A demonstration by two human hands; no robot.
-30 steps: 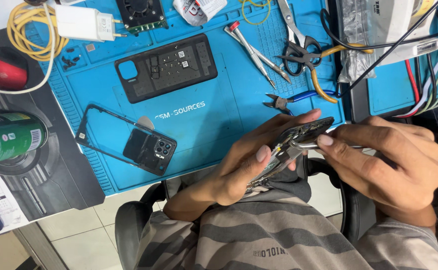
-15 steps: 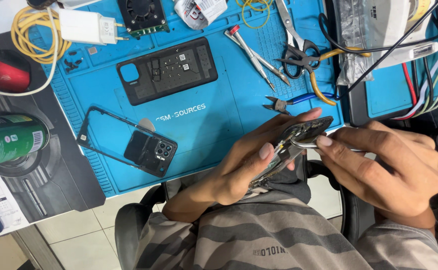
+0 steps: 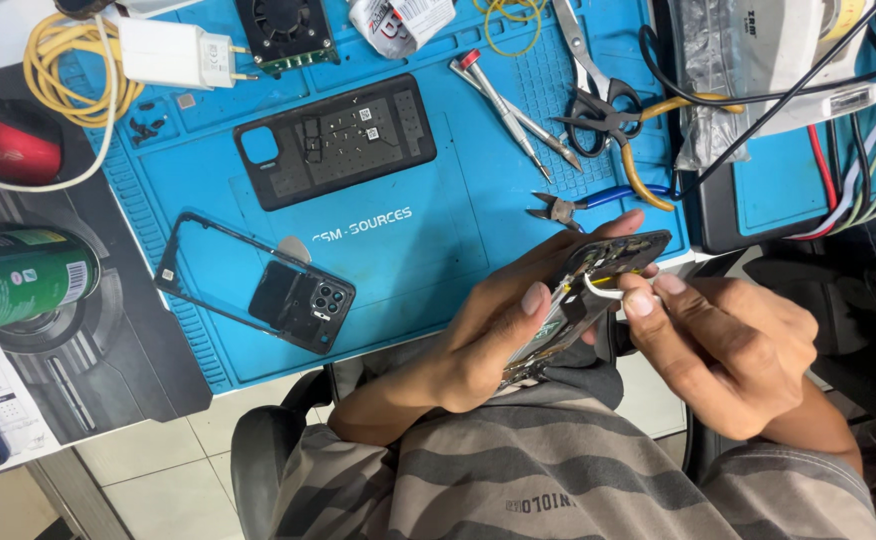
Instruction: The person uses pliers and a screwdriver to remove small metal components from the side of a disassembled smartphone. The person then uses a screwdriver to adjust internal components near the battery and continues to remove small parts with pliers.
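Fingers (image 3: 642, 302) of the right hand (image 3: 733, 355) still pinch a thin white strip (image 3: 603, 291) at the opened dark phone body (image 3: 588, 300), which the left hand (image 3: 503, 335) keeps gripping unchanged above the blue counter mat (image 3: 438, 240).

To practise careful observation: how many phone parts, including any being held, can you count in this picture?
3. A black back cover lies on the blue mat; a frame with camera module lies below it; the opened phone is in the left hand, right hand working on it. Smaller parts may be hidden.

Left hand (image 3: 498, 340) is curling its fingers (image 3: 533, 298) in a firm grasp, while right hand (image 3: 733, 350) is pinching thumb and forefinger together, wrists angled inward.
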